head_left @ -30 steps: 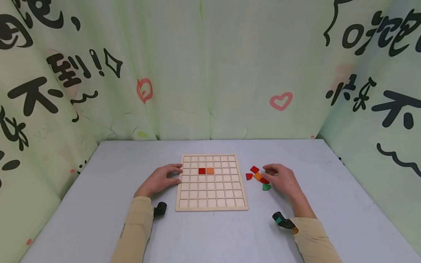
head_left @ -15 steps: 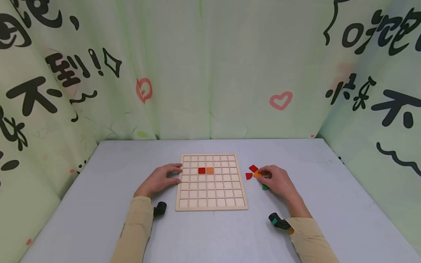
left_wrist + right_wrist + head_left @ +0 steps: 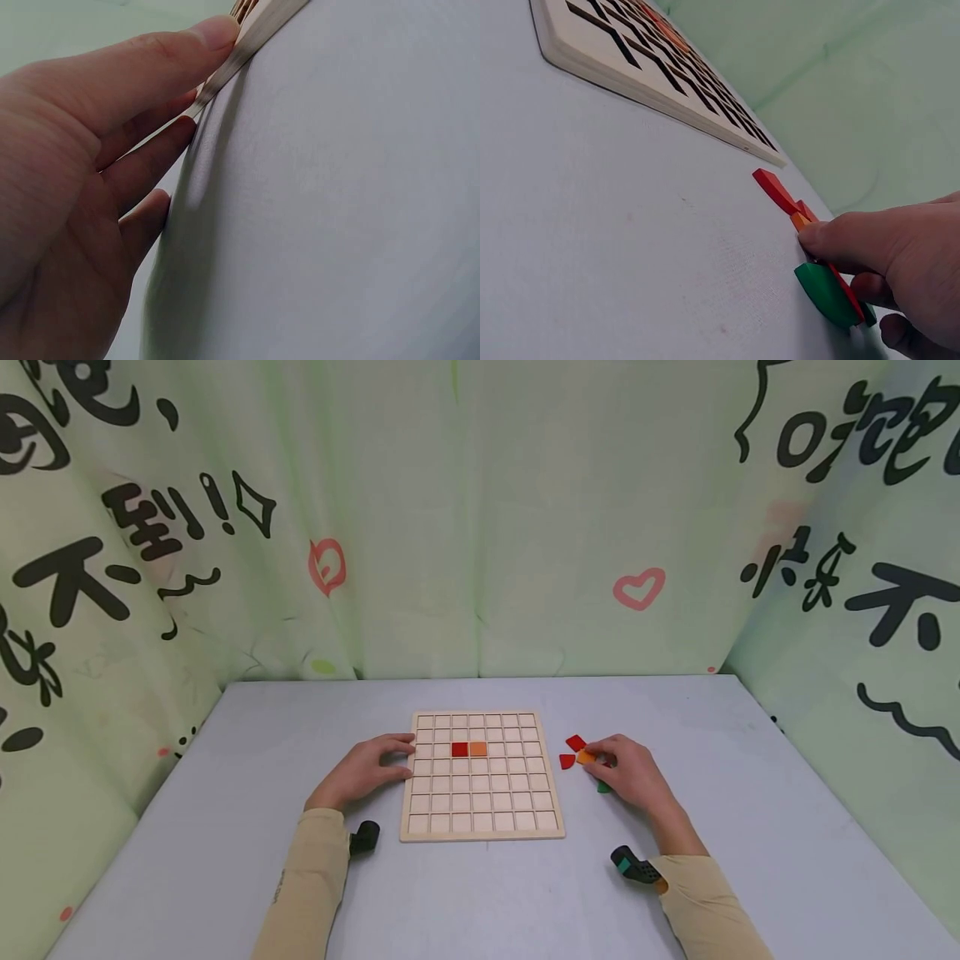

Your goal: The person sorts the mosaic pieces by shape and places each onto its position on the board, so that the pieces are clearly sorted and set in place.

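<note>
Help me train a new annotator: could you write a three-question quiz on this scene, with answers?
1. True or false: in the head view, the left hand touches the left edge of the board.
2. Multiple choice: in the head view, what colour is the square directly to the right of the red square set in the grid? A) green B) orange C) blue
3. Fill in: in the right wrist view, the loose piece lying lowest in the picture, by the right hand, is ____.

Key: 1. True. 2. B, the orange square. 3. Green.
</note>
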Demonstrator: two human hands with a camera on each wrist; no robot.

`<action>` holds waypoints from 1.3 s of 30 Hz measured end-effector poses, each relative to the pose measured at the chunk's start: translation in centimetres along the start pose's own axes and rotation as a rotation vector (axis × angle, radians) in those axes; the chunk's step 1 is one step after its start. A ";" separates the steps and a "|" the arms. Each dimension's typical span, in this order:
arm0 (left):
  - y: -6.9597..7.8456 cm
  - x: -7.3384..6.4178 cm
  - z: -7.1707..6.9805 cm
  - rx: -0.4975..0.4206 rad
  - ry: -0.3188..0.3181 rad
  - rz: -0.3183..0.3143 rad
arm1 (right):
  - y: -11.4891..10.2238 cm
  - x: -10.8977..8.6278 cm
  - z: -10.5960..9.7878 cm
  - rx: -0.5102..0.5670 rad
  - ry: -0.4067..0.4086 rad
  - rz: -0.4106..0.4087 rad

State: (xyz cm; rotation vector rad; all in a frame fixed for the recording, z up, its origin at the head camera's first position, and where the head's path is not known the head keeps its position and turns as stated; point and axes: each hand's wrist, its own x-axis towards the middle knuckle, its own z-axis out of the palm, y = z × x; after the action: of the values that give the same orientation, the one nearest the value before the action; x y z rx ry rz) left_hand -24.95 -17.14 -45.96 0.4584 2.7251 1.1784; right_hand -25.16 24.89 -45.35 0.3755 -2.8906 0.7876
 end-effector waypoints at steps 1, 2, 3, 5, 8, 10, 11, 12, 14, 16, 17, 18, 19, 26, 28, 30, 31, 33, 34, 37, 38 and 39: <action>0.0 0.0 0.0 -0.001 0.000 -0.004 | 0.0 0.0 0.0 0.000 0.003 -0.003; 0.0 0.0 0.0 -0.003 -0.001 -0.008 | 0.0 0.0 0.0 0.002 0.006 -0.005; 0.1 0.0 0.0 -0.004 -0.001 -0.012 | 0.0 0.0 0.0 0.005 0.009 -0.002; 0.1 0.0 -0.1 0.001 0.001 -0.009 | -0.1 0.0 0.1 0.016 0.014 0.007; 0.1 -0.1 -0.1 0.002 0.000 -0.013 | -0.1 -0.1 0.1 0.039 0.019 0.028; 0.0 -0.1 0.0 0.005 -0.001 -0.008 | -0.2 -0.1 0.2 0.056 0.022 0.041; 0.0 -0.1 0.0 0.002 -0.001 -0.011 | -0.2 0.0 0.2 0.062 0.025 0.046; 0.0 -0.1 0.0 0.000 -0.002 -0.013 | -0.1 0.0 0.2 0.066 0.028 0.048; -0.1 -0.1 0.0 0.001 -0.001 -0.008 | -0.2 0.0 0.2 0.077 0.031 0.058; -0.2 -0.1 0.0 0.005 0.002 -0.003 | -0.2 0.0 0.3 0.081 0.033 0.067; -0.2 -0.1 0.0 0.005 0.003 -0.004 | -0.2 0.1 0.3 0.083 0.033 0.072; -0.2 -0.1 0.0 0.005 0.003 -0.005 | -0.2 0.1 0.3 0.086 0.034 0.074; -0.2 -0.1 0.0 0.003 0.003 -0.008 | -0.3 0.1 0.3 0.088 0.034 0.078; -0.2 0.0 -0.1 0.009 -0.003 -0.010 | -0.7 0.2 0.2 0.114 0.045 0.049; -0.3 0.0 -0.1 0.012 -0.003 -0.009 | -0.9 0.2 0.2 0.122 0.046 0.047; -0.3 0.0 -0.1 0.013 -0.003 -0.006 | -1.2 0.2 0.3 0.125 0.045 0.043; -0.3 0.0 -0.1 0.014 -0.003 -0.001 | -1.4 0.3 0.3 0.127 0.044 0.038; -0.3 0.1 -0.1 0.012 -0.003 0.007 | -1.7 0.3 0.5 0.133 0.043 0.026; -0.3 0.1 -0.1 0.006 -0.003 0.006 | -1.8 0.4 0.5 0.135 0.043 0.015; -0.2 0.1 -0.1 -0.007 -0.004 0.006 | -2.3 0.5 0.8 0.147 0.035 -0.020; -0.2 0.1 -0.2 -0.008 -0.004 0.007 | -2.5 0.5 0.9 0.151 0.033 -0.030; -0.2 0.1 -0.2 -0.009 -0.004 0.010 | -2.6 0.5 1.0 0.154 0.031 -0.040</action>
State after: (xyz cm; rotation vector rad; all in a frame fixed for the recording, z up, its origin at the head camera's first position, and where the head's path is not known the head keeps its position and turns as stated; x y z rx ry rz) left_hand -25.11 -17.34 -45.98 0.4738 2.7160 1.1904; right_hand -25.01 22.06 -44.87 0.4317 -2.7931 1.0033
